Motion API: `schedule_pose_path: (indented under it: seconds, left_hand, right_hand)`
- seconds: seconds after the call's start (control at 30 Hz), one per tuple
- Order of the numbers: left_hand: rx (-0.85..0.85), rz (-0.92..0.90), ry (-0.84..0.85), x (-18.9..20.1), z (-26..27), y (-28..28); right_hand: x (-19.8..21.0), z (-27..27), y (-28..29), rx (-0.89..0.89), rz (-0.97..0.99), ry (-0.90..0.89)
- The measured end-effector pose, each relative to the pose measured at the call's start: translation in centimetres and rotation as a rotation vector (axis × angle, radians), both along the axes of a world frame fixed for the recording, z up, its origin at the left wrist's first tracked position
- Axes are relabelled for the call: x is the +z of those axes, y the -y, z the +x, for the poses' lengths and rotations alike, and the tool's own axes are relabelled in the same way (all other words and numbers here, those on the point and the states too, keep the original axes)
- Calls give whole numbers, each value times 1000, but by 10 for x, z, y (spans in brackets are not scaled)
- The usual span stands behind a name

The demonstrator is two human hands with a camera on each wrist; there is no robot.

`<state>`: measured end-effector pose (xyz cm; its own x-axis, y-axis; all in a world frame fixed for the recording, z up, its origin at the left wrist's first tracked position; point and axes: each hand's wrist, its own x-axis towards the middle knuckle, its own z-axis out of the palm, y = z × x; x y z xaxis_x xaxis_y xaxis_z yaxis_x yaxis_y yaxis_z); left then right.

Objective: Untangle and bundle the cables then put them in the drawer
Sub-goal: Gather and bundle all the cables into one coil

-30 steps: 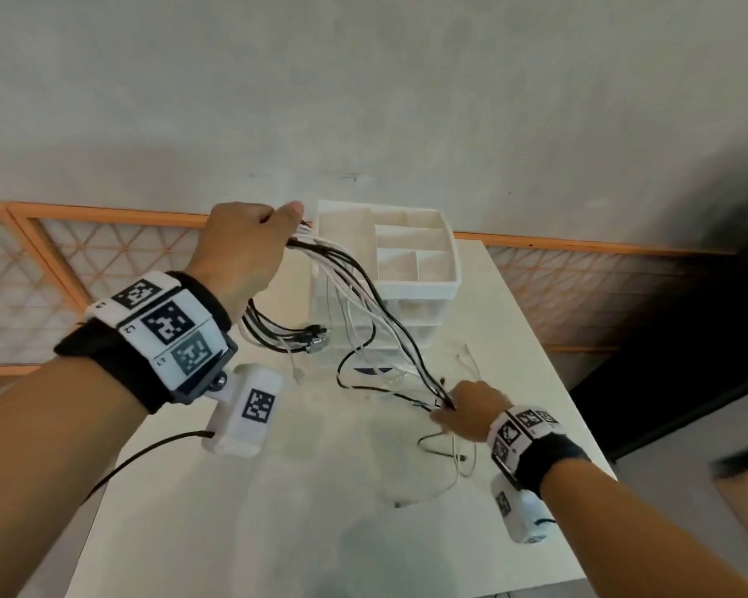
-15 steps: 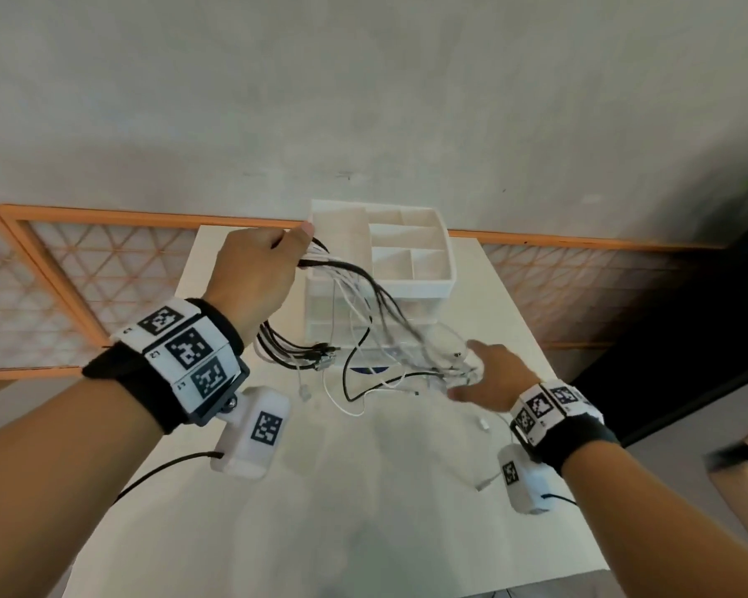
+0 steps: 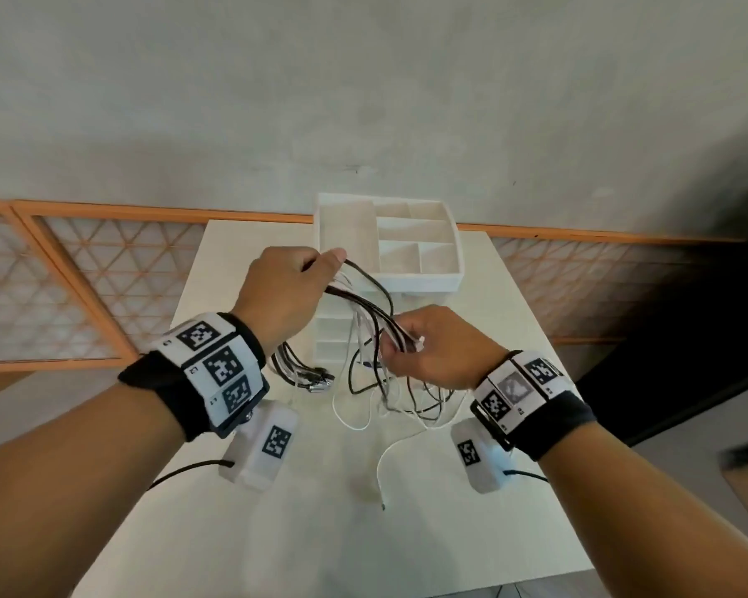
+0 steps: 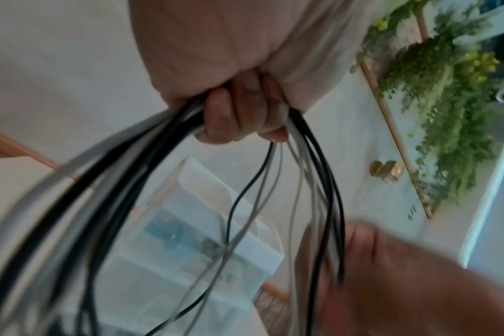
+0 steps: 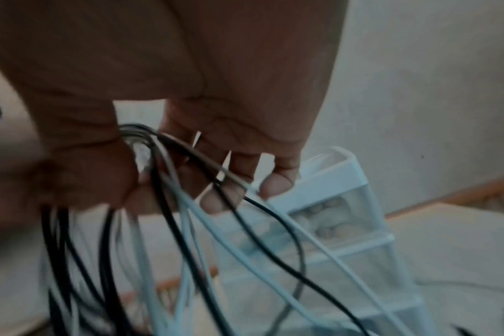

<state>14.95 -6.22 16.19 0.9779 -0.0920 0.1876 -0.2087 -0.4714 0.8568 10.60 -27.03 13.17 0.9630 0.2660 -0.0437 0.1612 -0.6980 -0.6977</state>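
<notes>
A bunch of black and white cables [image 3: 366, 306] hangs between my two hands above the white table [image 3: 320, 533]. My left hand [image 3: 288, 291] grips one end of the bunch, fingers curled round it [image 4: 239, 113], just in front of the drawer unit [image 3: 389, 252]. My right hand [image 3: 428, 347] holds the cables lower down, thumb and fingers closed on them [image 5: 147, 159]. Loose loops [image 3: 389, 399] dangle under it onto the table, and a white end [image 3: 381, 481] trails toward me. Plug ends [image 3: 316, 379] hang below my left wrist.
The white drawer unit has an open divided tray on top [image 3: 415, 239] and translucent drawers [image 5: 346, 227] below, at the table's far edge by a grey wall. An orange lattice rail [image 3: 83, 287] runs behind. The table's right edge drops to a dark floor.
My right hand has risen from the table and slid up the cables toward my left hand, gathering them. My left hand lowered slightly and came closer.
</notes>
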Motion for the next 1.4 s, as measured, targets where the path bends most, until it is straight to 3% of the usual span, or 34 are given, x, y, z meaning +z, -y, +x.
schedule_pose_path:
  seconds: [0.13, 0.23, 0.43, 0.5, 0.57, 0.6, 0.7, 0.77, 0.87, 0.97, 1.07, 1.23, 1.4]
  left_hand:
    - [61, -129, 58, 18, 13, -14]
    - [21, -172, 53, 24, 18, -21]
    - [89, 53, 18, 2, 14, -17]
    - [132, 62, 35, -1, 13, -17]
    - [162, -5, 49, -1, 15, -19]
    - [169, -77, 47, 1, 16, -19]
    - [169, -279, 31, 10, 19, -20]
    - [157, -313, 32, 15, 19, -19]
    - [88, -210, 31, 12, 17, -16]
    - [64, 75, 43, 5, 10, -9]
    - [94, 170, 13, -2, 3, -6]
    - [145, 62, 36, -2, 9, -19]
    - [165, -72, 13, 2, 18, -22]
  right_hand:
    - [-43, 0, 29, -29, -595, -275]
    - [-66, 0, 58, -167, -705, -321]
    - [-26, 14, 89, -758, -305, 58]
    - [-19, 9, 92, -848, -154, 284]
    - [-29, 2, 94, -807, -120, 449]
    - [-40, -2, 97, -763, -186, 415]
    - [-79, -12, 111, -695, -562, -57]
    - [-87, -15, 115, -719, -602, -195]
    - [-71, -3, 111, -876, -221, -172]
    - [-33, 13, 108, -1013, 186, 16]
    - [-2, 18, 109, -971, 88, 286]
    - [-11, 9, 122, -926, -104, 498]
    - [-34, 7, 126, -829, -71, 168]
